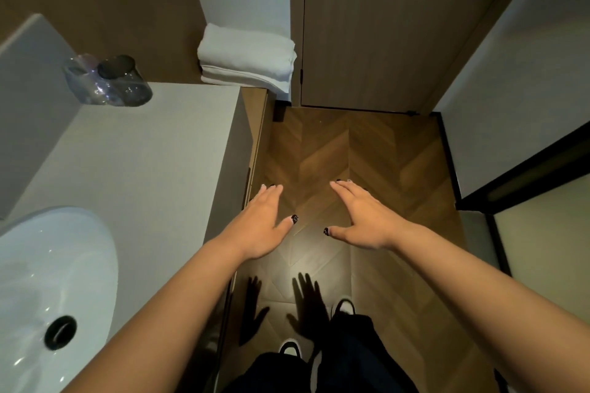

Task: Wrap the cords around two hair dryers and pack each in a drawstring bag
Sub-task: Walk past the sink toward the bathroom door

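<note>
No hair dryer, cord or drawstring bag shows in the head view. My left hand is stretched out palm down over the wooden floor, just past the right edge of the grey counter, fingers straight and holding nothing. My right hand hovers beside it, also flat with straight fingers and empty. A gap of floor separates the two hands. Their shadows fall on the floor below, near my shoes.
A white sink sits in the counter at the left. Plastic-wrapped dark cups stand at the counter's back. Folded white towels lie on a ledge beyond. A closed wooden door is ahead, a black-framed panel to the right.
</note>
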A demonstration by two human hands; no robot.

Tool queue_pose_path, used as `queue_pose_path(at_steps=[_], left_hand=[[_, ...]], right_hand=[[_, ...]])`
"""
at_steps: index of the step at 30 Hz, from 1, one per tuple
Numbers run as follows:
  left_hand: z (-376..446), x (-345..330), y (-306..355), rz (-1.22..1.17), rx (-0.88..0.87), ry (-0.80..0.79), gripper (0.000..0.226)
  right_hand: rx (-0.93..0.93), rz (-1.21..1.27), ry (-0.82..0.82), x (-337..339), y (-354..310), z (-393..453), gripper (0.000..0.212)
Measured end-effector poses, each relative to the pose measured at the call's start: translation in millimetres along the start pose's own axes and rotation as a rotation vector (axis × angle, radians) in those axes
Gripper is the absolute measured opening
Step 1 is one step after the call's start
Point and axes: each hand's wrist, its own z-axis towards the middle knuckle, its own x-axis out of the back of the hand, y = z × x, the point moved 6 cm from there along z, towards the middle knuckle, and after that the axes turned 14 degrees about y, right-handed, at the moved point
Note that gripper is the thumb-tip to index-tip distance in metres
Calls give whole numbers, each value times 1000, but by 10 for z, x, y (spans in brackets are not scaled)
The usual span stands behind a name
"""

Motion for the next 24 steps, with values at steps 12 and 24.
queue_pose_path(at_steps=[12,24], left_hand=[[1409,110,373,-111,210,94,72],[2620,361,570,-212,368,233,73]], right_hand=[[107,-28,-83,756,729,1492,89],[280,-30,-148,1301,895,2864,81]])
